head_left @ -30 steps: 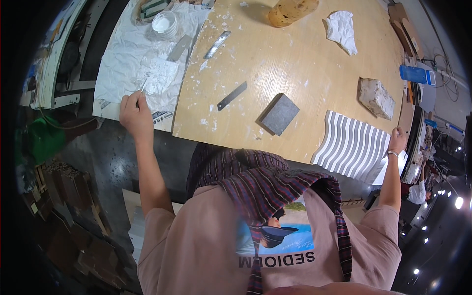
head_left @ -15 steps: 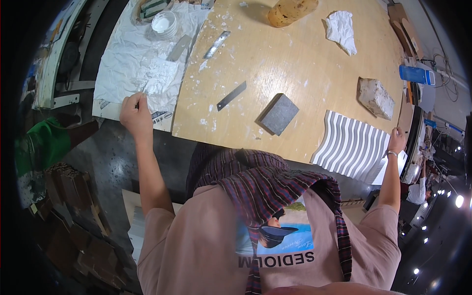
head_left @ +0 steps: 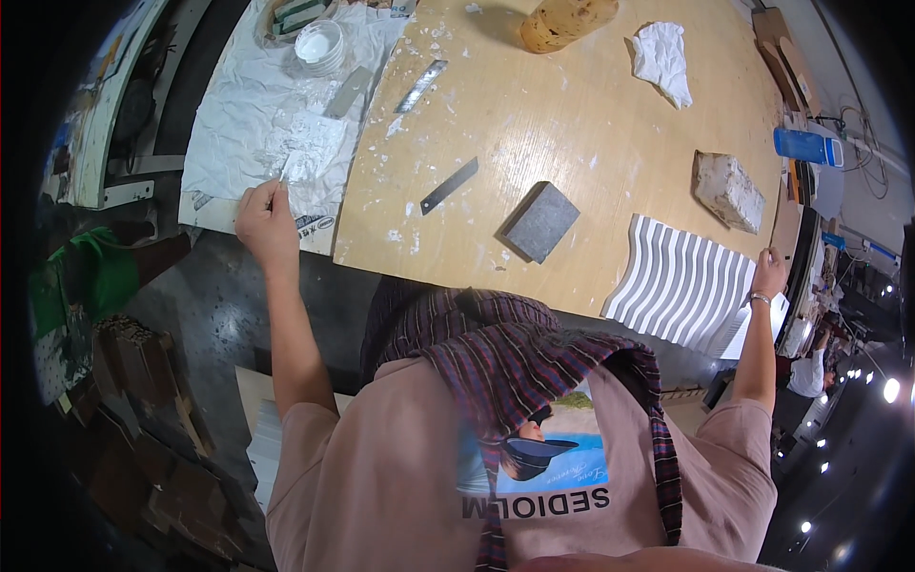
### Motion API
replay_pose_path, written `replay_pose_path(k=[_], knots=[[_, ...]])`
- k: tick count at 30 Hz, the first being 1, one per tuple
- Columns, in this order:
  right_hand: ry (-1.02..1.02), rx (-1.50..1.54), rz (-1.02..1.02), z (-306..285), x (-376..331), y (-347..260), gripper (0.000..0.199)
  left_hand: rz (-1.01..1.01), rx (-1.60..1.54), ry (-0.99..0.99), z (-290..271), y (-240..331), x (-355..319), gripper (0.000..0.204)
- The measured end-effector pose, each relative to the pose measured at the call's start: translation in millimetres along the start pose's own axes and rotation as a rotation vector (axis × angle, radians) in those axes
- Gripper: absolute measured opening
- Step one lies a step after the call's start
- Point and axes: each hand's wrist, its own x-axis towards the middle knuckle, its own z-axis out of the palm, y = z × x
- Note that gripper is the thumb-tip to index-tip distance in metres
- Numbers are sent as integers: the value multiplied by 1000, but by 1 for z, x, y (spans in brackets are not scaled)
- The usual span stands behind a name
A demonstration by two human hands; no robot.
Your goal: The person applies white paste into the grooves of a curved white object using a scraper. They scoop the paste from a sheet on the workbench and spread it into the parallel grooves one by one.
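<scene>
My left hand (head_left: 265,217) is stretched out to the left, its fingers pinched on a small scraper blade over a patch of white plaster (head_left: 307,153) on crumpled white sheeting (head_left: 248,114). My right hand (head_left: 770,270) reaches far right and rests on the edge of a white wavy ribbed panel (head_left: 679,283) lying at the near edge of the wooden table (head_left: 572,124). A grey block (head_left: 540,221) lies on the table between my hands.
On the table lie a flat metal blade (head_left: 449,185), a second blade (head_left: 420,86), a rough stone chunk (head_left: 728,191), a crumpled white cloth (head_left: 664,59), a tan sponge (head_left: 567,19). A white cup (head_left: 319,43) stands on the sheeting. Cardboard stacks (head_left: 143,419) sit on the floor left.
My left hand has shifted slightly along the near edge of the white sheeting. My right hand stays on the ribbed panel.
</scene>
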Motion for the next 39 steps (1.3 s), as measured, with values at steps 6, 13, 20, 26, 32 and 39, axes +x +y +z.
replay_pose_path(k=[6,13,20,26,32,39], knots=[[15,11,-2,1,-2,4,34,-70,-24,29,0,-1,0,7],[11,-4,20,1,0,0,34,-196,-110,39,3,-11,0,9],[-5,-5,26,0,0,0,34,-273,-248,-36,8,-14,-2,9],[4,11,14,0,0,2,33,-76,-112,-14,3,1,-1,10],[18,12,-6,-1,0,-1,33,28,-106,-69,1,14,-2,8],[13,25,7,-1,-1,0,34,137,32,-44,1,21,-6,9]])
